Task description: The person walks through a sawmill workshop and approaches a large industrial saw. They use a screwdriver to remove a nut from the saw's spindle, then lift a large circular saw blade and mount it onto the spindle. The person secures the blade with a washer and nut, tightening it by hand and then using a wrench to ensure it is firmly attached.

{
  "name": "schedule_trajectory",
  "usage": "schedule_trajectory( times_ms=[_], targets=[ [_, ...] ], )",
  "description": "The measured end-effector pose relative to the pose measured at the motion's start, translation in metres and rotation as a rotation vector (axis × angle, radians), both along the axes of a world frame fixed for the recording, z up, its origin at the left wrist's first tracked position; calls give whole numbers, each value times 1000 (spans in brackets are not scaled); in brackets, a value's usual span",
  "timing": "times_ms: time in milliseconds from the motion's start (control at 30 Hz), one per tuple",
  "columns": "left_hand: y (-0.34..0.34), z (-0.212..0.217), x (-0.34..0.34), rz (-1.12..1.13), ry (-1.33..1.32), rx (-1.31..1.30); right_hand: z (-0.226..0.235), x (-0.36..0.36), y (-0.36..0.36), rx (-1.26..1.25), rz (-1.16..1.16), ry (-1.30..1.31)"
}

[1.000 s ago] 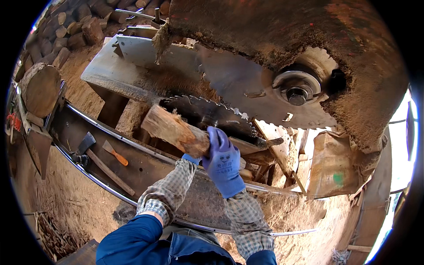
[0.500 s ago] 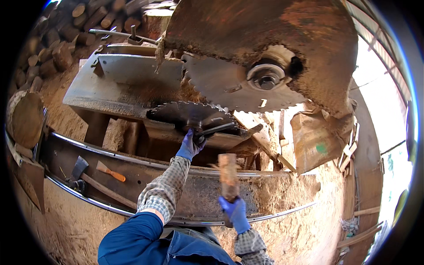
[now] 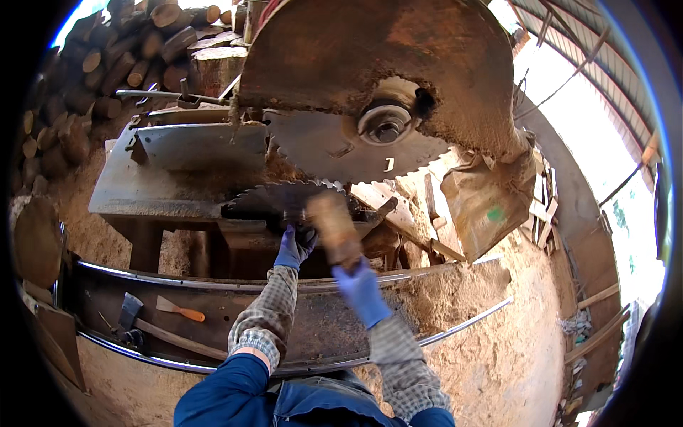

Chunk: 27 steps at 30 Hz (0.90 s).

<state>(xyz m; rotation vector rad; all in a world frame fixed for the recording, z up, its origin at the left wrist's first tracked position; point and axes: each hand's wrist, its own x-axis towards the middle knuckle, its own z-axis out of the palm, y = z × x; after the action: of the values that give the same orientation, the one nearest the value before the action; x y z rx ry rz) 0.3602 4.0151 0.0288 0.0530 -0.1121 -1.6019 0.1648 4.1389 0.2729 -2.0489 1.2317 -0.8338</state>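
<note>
My left hand (image 3: pixel 294 248), in a blue-purple glove, is closed at the hub of the lower circular saw blade (image 3: pixel 252 201). It grips the head end of a metal wrench there; the wrench's handle is now hidden behind a wood block. My right hand (image 3: pixel 361 290), gloved alike, is wrapped round the near end of that block (image 3: pixel 334 226). The rough block is tilted up and smeared by motion, its far end over the hub area. Whether it touches the wrench, I cannot tell. Above stands a larger toothed saw blade (image 3: pixel 306 139), partly inside a rusty guard (image 3: pixel 370 50).
A metal rail trough (image 3: pixel 327 324) crosses in front of me. An axe (image 3: pixel 171 338) and an orange-handled scraper (image 3: pixel 183 311) lie in it at left. Beyond are a metal saw table (image 3: pixel 178 164) and stacked logs (image 3: pixel 121 67). Sawdust (image 3: pixel 491 356) covers the right-hand ground.
My right hand has moved forward and left, swinging the wood block from over the trough to the lower blade's hub. My left hand stays at the hub. The view has shifted slightly.
</note>
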Motion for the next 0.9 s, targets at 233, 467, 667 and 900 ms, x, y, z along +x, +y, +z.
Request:
schedule_trajectory(
  times_ms=[233, 467, 667, 900],
  targets=[
    [-5, -1, -15, 184, -198, 512, -65, -77, 44, 316, -234, -214],
    [46, 23, -35, 69, -174, 380, -77, -175, 135, 486, -301, -84],
    [69, 121, -80, -5, 76, 137, -98, -199, 164, 966, -583, -567],
    [78, 207, -94, -9, 53, 174, -85, -178, 144, 942, -513, -690]
  ],
)
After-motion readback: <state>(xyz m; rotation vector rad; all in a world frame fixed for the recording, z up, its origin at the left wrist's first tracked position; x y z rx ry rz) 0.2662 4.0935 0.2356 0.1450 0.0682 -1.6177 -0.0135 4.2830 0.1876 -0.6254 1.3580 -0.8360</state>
